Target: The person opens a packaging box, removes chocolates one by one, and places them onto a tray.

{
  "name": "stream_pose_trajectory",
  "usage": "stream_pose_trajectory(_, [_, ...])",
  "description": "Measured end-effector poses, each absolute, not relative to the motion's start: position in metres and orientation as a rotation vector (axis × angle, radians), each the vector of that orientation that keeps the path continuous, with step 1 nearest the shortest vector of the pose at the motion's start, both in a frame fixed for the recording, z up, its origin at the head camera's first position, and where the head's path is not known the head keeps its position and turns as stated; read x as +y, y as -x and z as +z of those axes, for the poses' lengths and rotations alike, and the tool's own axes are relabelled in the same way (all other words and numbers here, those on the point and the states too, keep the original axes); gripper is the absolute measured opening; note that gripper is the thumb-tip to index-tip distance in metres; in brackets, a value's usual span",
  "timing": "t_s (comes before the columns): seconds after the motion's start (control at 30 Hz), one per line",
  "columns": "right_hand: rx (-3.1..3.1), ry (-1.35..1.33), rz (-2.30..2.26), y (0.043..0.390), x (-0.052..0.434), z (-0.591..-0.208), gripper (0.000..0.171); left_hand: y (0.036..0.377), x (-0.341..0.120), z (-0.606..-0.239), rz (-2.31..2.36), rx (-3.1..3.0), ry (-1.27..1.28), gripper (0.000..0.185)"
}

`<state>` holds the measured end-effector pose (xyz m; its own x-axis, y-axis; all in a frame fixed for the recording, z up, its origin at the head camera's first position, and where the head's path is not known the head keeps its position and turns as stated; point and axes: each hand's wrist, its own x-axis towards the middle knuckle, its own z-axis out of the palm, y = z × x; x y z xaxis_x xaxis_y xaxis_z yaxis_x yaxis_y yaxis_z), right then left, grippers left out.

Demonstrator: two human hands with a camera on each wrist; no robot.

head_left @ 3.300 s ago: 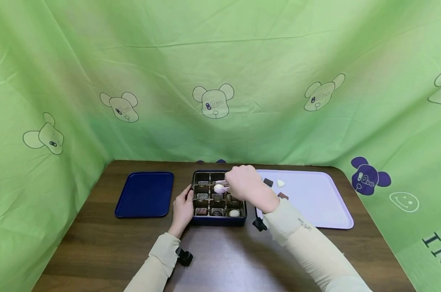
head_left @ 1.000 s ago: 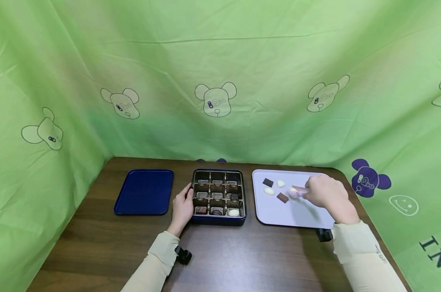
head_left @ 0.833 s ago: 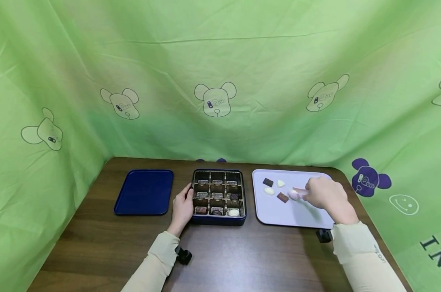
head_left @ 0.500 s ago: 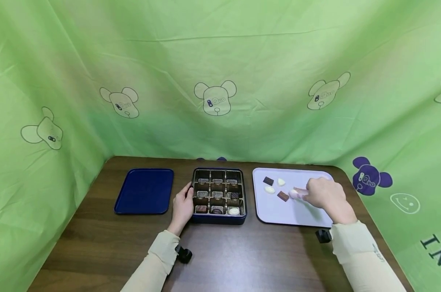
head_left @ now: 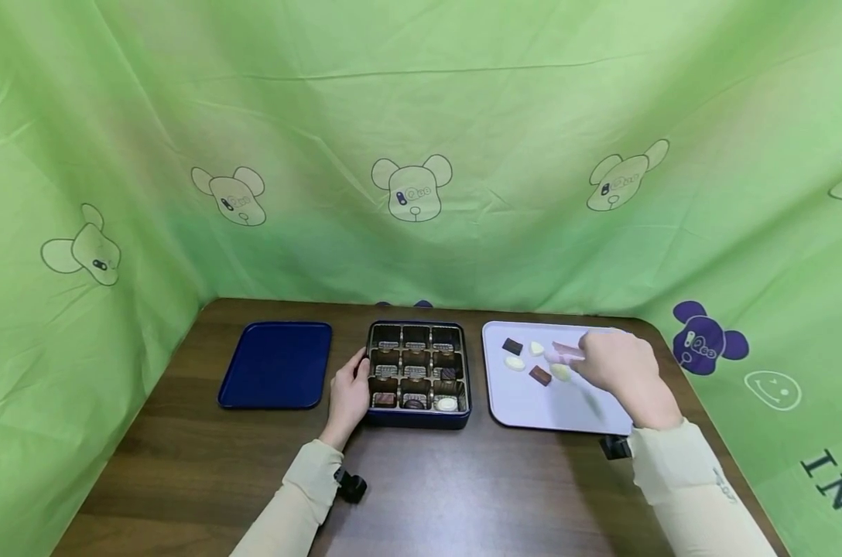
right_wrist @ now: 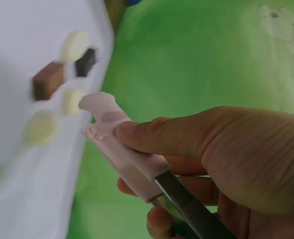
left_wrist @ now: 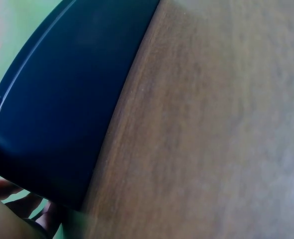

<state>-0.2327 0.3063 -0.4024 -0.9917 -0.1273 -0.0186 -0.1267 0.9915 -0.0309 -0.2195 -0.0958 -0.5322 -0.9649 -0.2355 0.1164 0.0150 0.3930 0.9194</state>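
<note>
Green cloth surrounds your brown worktop (head_left: 428, 495). Your right hand (head_left: 619, 371) hovers above the lilac tray (head_left: 532, 406), fingers (right_wrist: 152, 134) pinching pink-tipped tongs (right_wrist: 122, 144) over five chocolates (head_left: 540, 376). Your left hand (head_left: 349, 394) rests against the chocolate box (head_left: 417, 375), fingers loosely straight.

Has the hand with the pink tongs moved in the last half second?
Yes. The right hand lifted the tongs toward the far edge of the white tray, away from the pale chocolate.
</note>
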Motion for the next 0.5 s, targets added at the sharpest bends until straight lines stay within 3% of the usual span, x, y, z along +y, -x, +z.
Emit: stream_pose_trajectory(0.5, [3.238, 0.564, 0.008, 0.227, 0.212, -0.371, 0.02, 0.218, -0.095, -0.533, -1.595, -2.41, -0.198, 0.038])
